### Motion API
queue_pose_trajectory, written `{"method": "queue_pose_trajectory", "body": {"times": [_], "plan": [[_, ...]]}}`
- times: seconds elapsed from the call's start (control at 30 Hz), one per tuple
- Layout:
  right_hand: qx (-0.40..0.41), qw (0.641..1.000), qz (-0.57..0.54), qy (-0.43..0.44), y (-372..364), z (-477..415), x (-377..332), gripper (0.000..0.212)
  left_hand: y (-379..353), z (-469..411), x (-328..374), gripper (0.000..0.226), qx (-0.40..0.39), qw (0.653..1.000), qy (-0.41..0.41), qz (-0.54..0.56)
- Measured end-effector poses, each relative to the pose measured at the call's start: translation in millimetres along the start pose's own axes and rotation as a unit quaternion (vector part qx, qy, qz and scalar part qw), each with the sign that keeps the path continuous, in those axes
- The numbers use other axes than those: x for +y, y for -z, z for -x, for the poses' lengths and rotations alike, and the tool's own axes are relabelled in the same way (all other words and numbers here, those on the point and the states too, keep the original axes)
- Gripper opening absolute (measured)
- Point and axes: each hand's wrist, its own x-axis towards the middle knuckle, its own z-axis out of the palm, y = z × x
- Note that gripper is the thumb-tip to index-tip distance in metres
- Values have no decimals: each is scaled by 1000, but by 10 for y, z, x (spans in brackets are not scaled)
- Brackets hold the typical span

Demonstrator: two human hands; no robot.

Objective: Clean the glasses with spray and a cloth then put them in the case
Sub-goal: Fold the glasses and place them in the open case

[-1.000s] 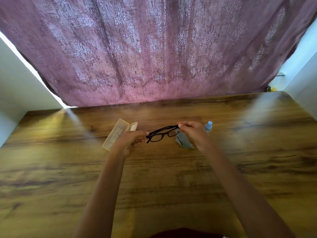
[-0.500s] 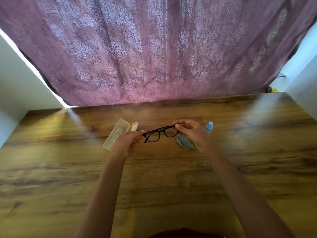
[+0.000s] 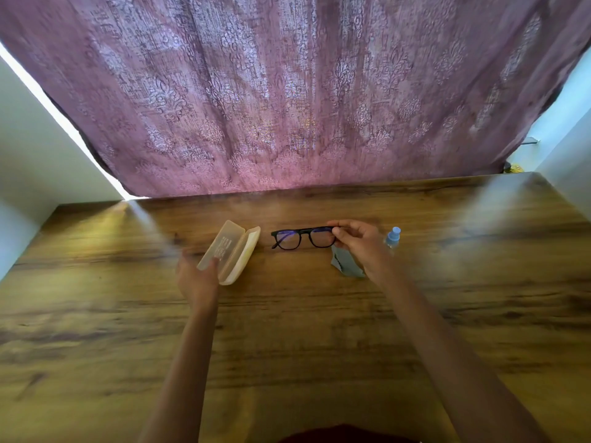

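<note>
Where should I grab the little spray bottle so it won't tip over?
Grab the spray bottle around its clear body, just under the blue cap. It seems to stand upright at the far right, so come from its right side with fingers level. That side is open table; the right hand, holding the glasses, and the cloth crowd its left.

Left hand [image 3: 196, 278]: forearm extended toward 12 o'clock, fingers loosely spread, motion-blurred. Right hand [image 3: 359, 243]: forearm angled toward 11 o'clock, thumb and fingertips pinched together.
</note>
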Motion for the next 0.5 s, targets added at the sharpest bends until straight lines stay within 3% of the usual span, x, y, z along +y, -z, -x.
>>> {"method": "queue_pose_trajectory", "body": {"times": [0.07,0.3,0.5], "plan": [[-1,1000,1,-3,-14,4,-8,19,-6,-33,-51,65,-13,999,38,22],[7,1000,4,-6,-37,10,-24,16,-22,-128,-173,26,-39,991,97,78],[17,1000,17,-13,0,37,-31,11,-100,-91,-44,25,-54,997,26,40]]}}
